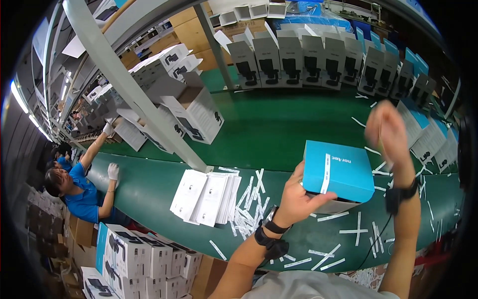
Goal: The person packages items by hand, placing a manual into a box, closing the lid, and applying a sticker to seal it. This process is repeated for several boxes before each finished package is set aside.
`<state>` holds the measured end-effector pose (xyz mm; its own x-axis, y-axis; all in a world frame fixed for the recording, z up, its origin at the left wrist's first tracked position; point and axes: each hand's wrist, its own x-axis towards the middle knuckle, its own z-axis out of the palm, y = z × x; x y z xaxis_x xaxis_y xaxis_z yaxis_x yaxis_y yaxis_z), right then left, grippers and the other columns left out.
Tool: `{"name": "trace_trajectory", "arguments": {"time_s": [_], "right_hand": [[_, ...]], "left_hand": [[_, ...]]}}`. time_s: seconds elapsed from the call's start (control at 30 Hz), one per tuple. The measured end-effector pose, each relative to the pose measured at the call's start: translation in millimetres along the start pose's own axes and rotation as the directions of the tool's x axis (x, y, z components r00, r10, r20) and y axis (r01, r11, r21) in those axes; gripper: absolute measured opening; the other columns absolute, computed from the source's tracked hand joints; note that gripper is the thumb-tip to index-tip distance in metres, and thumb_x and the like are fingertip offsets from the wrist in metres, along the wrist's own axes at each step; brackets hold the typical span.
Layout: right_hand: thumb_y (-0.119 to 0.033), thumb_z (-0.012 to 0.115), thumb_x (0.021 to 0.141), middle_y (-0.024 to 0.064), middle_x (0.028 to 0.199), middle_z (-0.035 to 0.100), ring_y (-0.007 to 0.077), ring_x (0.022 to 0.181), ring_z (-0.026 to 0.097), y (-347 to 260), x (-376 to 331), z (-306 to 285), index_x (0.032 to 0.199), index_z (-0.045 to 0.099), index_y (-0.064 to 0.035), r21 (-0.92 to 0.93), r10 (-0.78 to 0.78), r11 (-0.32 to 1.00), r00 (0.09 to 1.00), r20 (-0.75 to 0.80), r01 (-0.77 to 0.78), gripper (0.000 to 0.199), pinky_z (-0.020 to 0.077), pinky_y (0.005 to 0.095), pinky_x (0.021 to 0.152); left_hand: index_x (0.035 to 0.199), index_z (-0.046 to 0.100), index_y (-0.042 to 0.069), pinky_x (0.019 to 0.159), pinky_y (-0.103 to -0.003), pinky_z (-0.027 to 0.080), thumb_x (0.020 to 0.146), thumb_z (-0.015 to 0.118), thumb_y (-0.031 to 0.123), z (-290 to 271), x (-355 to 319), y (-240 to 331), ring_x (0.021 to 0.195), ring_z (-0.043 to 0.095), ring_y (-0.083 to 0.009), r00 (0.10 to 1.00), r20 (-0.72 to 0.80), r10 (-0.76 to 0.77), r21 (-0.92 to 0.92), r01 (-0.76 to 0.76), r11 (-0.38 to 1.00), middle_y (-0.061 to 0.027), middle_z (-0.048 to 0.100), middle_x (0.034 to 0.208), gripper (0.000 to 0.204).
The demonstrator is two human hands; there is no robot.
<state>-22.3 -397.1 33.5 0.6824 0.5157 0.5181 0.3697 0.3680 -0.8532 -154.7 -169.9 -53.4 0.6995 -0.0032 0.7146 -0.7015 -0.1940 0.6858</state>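
The left hand (301, 199) is gripping a blue-topped rectangular cardboard box (346, 172) above a smooth green worktop (149, 182). Right of the box, the blurred right hand (387, 130) is hovering, its grip indiscernible; narrow white strips (245, 220) are lying to the box's left.

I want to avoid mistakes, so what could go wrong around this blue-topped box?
Loose white strips lie around the blue-topped box and might cling to it. Some lie beside the white leaflets and could get mixed in. Only the left hand grips the box, so it could twist.
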Motion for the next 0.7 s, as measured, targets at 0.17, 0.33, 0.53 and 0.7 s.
{"name": "trace_trajectory", "arguments": {"time_s": [0.17,0.33,0.53,0.7], "right_hand": [[-0.022,0.071,0.085,-0.0029,0.073,0.046,0.0064,0.068,0.045,3.1,6.1,-60.9,0.109,0.064,-0.0037,-0.941,-0.061,0.31,0.985,-0.159,-0.133,0.031,0.0347,0.0218,0.062],[-0.045,0.08,0.065,0.007,0.08,0.059,0.0182,0.068,0.056,-37.1,-28.0,35.7,0.105,0.07,-0.0043,-0.737,-0.065,0.622,0.956,0.287,0.263,0.057,0.0411,0.0287,0.059],[-0.03,0.085,0.068,0.0124,0.101,0.065,0.0218,0.078,0.063,-18.5,-96.3,41.1,0.104,0.072,-0.0032,-0.84,-0.076,0.54,0.997,0.008,0.047,0.047,0.05,0.0322,0.067],[-0.033,0.075,0.086,0.021,0.114,0.068,0.0328,0.101,0.068,22.2,-106.3,46.6,0.107,0.07,0.0005,-0.691,-0.26,0.703,0.965,-0.03,0.168,0.039,0.053,0.0352,0.085]], "left_hand": [[0.111,0.066,0.0,0.096,-0.037,0.046,0.073,0.083,0.006,9.0,1.3,-2.5,0.114,0.057,-0.0266,0.996,-0.076,-0.054,-0.047,0.051,0.998,-0.015,0.061,0.122,0.042],[0.118,0.058,0.005,0.109,-0.047,0.035,0.075,0.076,-0.002,16.8,13.4,3.3,0.131,0.044,-0.0332,0.877,-0.477,0.054,-0.303,-0.222,0.927,-0.016,0.051,0.133,0.047],[0.106,0.066,0.01,0.112,-0.053,0.032,0.07,0.084,0.004,3.0,1.3,-7.9,0.127,0.049,-0.0332,0.996,-0.036,0.078,-0.022,-0.079,0.997,-0.0085,0.059,0.122,0.04],[0.095,0.069,0.013,0.112,-0.053,0.031,0.068,0.086,0.005,-4.5,-2.5,-5.6,0.124,0.05,-0.0323,0.995,-0.058,0.087,-0.011,-0.087,0.996,-0.0071,0.061,0.119,0.033]]}}
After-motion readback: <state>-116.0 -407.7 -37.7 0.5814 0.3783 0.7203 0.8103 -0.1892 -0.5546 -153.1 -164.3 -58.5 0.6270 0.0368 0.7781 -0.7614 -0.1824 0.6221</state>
